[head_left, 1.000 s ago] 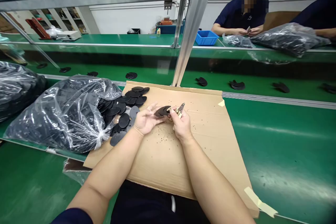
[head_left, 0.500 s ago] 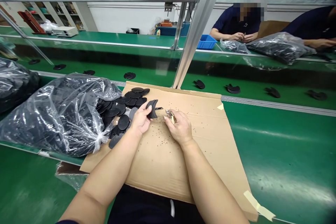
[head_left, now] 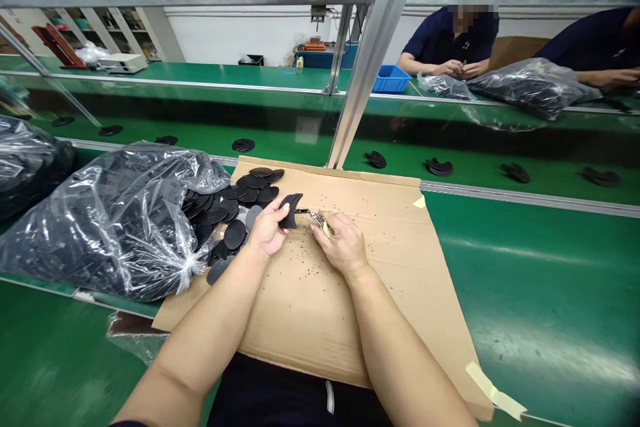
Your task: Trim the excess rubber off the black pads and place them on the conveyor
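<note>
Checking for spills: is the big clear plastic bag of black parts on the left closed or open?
Open. The bag lies on its side, and black oval parts spill from its mouth onto the cardboard sheet.

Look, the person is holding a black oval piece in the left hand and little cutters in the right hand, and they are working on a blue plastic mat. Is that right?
Not quite. The left hand does hold a black oval piece, and the right hand holds little cutters. But the head view shows they work over a brown cardboard sheet, not a blue plastic mat.
</note>
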A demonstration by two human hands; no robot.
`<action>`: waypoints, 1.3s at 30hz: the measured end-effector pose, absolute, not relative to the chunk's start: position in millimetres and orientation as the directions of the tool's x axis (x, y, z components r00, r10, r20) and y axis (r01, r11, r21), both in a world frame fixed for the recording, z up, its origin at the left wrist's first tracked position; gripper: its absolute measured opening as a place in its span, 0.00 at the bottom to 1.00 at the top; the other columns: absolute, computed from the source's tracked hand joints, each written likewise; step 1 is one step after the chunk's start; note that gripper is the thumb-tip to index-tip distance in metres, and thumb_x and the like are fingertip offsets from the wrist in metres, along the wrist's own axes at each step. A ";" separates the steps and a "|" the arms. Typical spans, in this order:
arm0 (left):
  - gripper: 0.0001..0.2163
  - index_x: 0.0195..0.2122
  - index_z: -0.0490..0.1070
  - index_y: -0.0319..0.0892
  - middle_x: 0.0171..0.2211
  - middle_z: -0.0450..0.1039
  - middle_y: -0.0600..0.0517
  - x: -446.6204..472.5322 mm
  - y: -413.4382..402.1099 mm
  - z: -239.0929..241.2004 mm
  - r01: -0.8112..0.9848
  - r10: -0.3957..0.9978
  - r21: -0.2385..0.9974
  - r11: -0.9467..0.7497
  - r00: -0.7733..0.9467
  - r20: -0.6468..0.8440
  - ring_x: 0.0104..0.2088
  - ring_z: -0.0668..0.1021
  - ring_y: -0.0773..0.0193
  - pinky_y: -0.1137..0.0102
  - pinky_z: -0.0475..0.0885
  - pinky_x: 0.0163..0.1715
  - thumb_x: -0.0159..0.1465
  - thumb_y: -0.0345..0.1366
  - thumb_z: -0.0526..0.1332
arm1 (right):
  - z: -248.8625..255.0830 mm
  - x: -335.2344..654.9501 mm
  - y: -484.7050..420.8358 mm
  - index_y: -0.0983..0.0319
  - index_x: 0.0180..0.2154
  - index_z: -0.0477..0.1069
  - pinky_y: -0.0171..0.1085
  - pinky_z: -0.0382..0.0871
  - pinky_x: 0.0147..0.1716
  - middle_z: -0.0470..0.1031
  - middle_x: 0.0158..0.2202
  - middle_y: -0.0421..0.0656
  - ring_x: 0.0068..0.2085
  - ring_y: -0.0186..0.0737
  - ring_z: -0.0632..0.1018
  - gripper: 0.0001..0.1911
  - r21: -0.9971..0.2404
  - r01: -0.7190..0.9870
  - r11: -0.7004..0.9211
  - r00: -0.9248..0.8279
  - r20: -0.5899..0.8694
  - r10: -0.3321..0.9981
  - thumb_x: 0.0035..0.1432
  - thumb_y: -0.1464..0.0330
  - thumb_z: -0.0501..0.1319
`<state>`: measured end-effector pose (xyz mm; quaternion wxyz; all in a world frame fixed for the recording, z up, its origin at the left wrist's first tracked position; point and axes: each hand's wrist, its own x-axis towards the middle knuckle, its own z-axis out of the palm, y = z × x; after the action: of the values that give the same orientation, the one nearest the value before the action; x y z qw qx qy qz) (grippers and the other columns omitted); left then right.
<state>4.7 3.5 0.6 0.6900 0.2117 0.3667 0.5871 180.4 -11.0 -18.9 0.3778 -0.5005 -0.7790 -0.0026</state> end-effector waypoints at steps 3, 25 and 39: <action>0.14 0.42 0.75 0.36 0.27 0.72 0.52 3.2 3.9 2.0 -0.654 0.960 0.713 0.252 0.078 -0.268 0.18 0.69 0.74 0.80 0.56 0.11 0.53 0.26 0.66 | -16.4 181.2 -10.9 0.61 0.45 0.73 0.38 0.68 0.45 0.77 0.34 0.44 0.38 0.42 0.76 0.13 -0.381 0.771 0.509 -0.244 0.562 0.791 0.60 0.63 0.60; 0.19 0.44 0.66 0.41 0.30 0.72 0.55 4.9 5.1 -2.3 -0.611 0.975 0.772 0.172 -0.005 -0.221 0.21 0.75 0.68 0.74 0.70 0.19 0.53 0.33 0.70 | -21.8 173.6 -11.1 0.64 0.43 0.77 0.42 0.72 0.42 0.79 0.39 0.47 0.39 0.45 0.79 0.21 -0.921 0.342 0.188 0.097 0.234 0.967 0.52 0.56 0.63; 0.09 0.38 0.69 0.40 0.22 0.65 0.57 1.5 6.3 8.5 -0.682 0.885 0.589 0.434 0.200 -0.420 0.17 0.69 0.76 0.84 0.54 0.10 0.60 0.37 0.65 | -8.0 168.8 -26.4 0.61 0.50 0.73 0.40 0.70 0.46 0.77 0.40 0.48 0.42 0.45 0.76 0.19 -0.552 0.698 0.457 -0.297 0.357 0.886 0.58 0.63 0.59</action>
<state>1.5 6.3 8.5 0.7624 0.1379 0.3684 0.5139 168.8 -26.4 -8.0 0.3188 -0.5000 -0.7916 0.1473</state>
